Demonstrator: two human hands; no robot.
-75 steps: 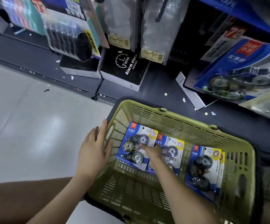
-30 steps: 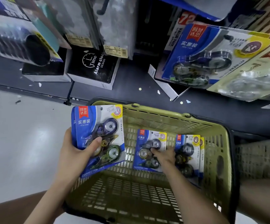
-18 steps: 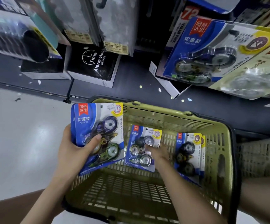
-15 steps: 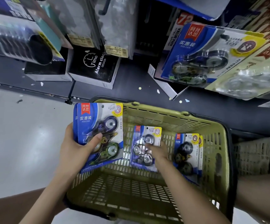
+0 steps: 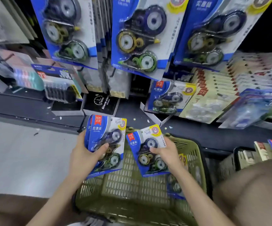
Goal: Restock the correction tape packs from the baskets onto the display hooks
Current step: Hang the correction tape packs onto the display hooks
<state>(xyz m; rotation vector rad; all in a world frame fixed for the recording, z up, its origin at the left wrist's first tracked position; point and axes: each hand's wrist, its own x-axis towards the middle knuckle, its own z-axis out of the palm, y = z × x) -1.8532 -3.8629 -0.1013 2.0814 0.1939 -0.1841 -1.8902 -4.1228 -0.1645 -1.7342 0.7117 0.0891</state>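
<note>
Your left hand (image 5: 83,158) grips a blue-carded correction tape stack (image 5: 102,128), right hand (image 5: 166,154) one tilted pack (image 5: 138,144); hung rows (image 5: 138,35) lie straight up-frame.

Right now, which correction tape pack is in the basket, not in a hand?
The pack against the basket's right wall, partly behind the right forearm. The others nearby are gripped in the left hand and right hand.

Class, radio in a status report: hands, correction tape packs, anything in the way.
Left hand grips stacked packs. Right hand grips one pack above green basket. More packs in basket. Nothing in the way.
</note>
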